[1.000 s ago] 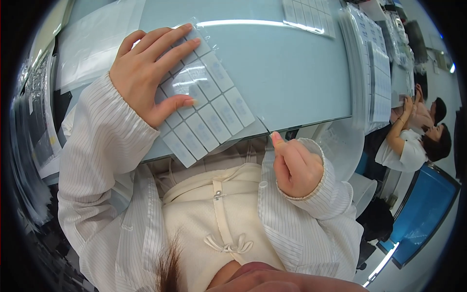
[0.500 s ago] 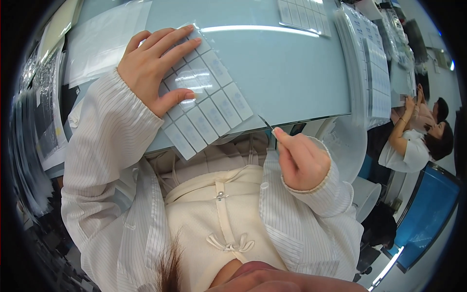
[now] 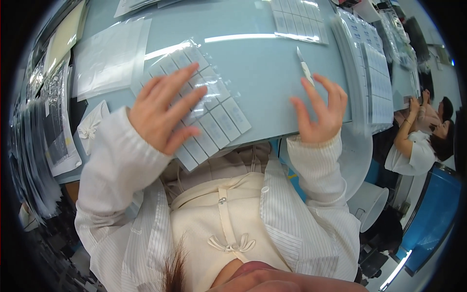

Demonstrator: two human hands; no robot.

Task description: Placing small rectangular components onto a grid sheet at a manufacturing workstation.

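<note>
A clear sheet with rows of pale rectangular pieces [image 3: 227,121] lies at a slant on the glass-topped table, one corner reaching past the near edge. Over its left part is my left hand [image 3: 163,109], fingers spread; whether it touches the sheet I cannot tell. To the right rests a slim craft knife [image 3: 305,67] with a pointed blade and white handle, tip facing away from me. My right hand [image 3: 322,113] is just at the handle's near end, fingers apart and slightly blurred, with nothing gripped.
Stacked similar sheets [image 3: 377,82] line the right edge, and another sheet [image 3: 300,22] lies at the far right. Clear plastic bags [image 3: 104,61] lie at left beside hanging film strips [image 3: 34,155]. A white bin [image 3: 374,207] stands at lower right; two people sit beyond.
My right hand has moved up from the near edge over the table and let go of the craft knife, which now lies there. My left hand's fingers have lifted and shifted toward me.
</note>
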